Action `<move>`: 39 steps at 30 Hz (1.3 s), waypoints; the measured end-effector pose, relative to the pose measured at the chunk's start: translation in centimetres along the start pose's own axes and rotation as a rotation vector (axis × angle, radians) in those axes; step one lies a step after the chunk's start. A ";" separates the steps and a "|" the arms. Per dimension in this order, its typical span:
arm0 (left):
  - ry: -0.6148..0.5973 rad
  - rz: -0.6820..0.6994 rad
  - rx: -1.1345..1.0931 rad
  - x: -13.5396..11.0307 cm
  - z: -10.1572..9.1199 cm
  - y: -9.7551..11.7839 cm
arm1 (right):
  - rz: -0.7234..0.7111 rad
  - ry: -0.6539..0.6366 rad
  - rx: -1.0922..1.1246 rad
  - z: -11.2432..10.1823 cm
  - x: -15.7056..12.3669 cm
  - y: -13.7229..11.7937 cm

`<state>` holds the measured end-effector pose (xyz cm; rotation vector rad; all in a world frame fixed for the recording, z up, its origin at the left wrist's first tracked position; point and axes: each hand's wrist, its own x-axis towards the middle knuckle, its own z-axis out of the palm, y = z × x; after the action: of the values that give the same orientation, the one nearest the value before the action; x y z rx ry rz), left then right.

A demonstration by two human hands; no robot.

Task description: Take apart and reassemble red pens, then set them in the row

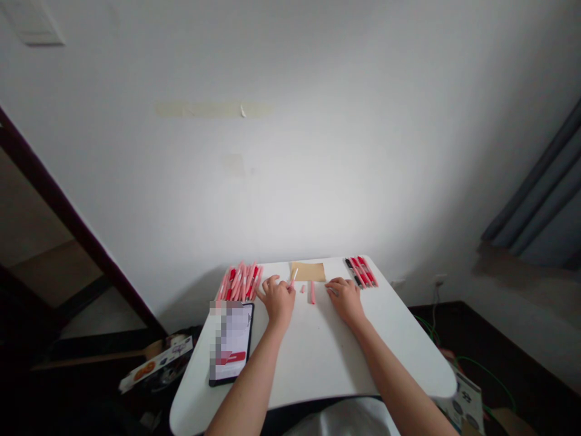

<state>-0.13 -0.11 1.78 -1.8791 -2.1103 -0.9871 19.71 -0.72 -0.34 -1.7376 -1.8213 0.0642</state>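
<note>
My left hand [278, 298] pinches a slim pink-and-white pen part [295, 276] between thumb and fingers, white end pointing away from me. My right hand [344, 297] is positioned apart from the left, fingers curled low over the white table [318, 363]; I cannot tell whether it grips anything. Between the hands lie a pink tube [313, 293] and a small pink piece [302, 289]. Beyond: a tan sheet [311, 272]. Outward left: a pen pile [240, 283], with a tablet [233, 345] nearer me. Outward right: a pen row [362, 272].
</note>
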 end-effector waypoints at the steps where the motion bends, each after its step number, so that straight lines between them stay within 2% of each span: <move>1: 0.009 -0.001 -0.009 0.0 0.0 0.0 | 0.001 -0.002 0.005 0.0 0.0 0.0; 6: 0.042 0.038 -0.073 0.1 -0.3 0.3 | -0.005 0.043 0.065 -0.1 0.1 0.1; 16: -0.055 0.195 -0.235 0.0 -0.4 0.9 | -0.187 0.207 0.169 -0.2 0.2 0.4; 22: -0.077 0.283 -0.256 -0.2 -0.4 1.0 | -0.216 0.202 0.118 -0.3 0.1 0.2; 31: -0.098 0.274 -0.267 -0.3 -0.6 1.1 | -0.184 0.138 0.115 0.1 0.1 0.3; 39: -0.089 0.159 -0.218 -0.2 -0.4 0.8 | -0.141 0.168 0.137 0.1 0.2 0.5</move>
<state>0.48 -0.49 2.33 -2.1933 -1.9284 -1.1570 20.16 -0.40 -0.54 -1.4709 -1.7676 -0.0140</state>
